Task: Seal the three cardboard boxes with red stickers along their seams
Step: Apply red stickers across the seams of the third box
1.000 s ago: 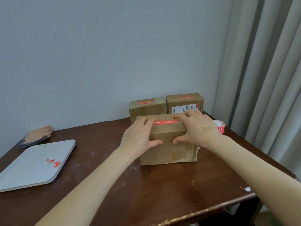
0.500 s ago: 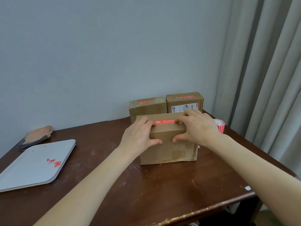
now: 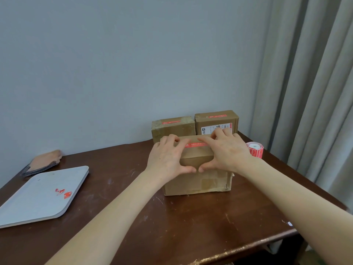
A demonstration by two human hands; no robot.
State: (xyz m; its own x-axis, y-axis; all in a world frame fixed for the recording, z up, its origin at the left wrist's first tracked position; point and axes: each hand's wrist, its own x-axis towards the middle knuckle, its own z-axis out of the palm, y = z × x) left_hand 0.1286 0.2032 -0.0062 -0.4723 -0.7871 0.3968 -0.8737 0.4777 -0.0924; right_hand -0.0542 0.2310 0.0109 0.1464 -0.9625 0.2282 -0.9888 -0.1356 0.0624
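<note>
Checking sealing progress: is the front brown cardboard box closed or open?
Closed: the front brown cardboard box shows a flat top, a red sticker across it, left hand and right hand gripping it.

The left hand (image 3: pixel 168 157) and right hand (image 3: pixel 228 152) grip the front box (image 3: pixel 196 180) at its top edge, fingertips (image 3: pixel 202 140) on the red sticker (image 3: pixel 196 144). Stickered back-left box (image 3: pixel 172 128) and back-right box (image 3: pixel 216 121) stand behind it. Sticker roll (image 3: pixel 255 151) at right.

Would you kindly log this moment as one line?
left hand + right hand: holding front box | red sticker: on seam | rear boxes: stickered
</note>
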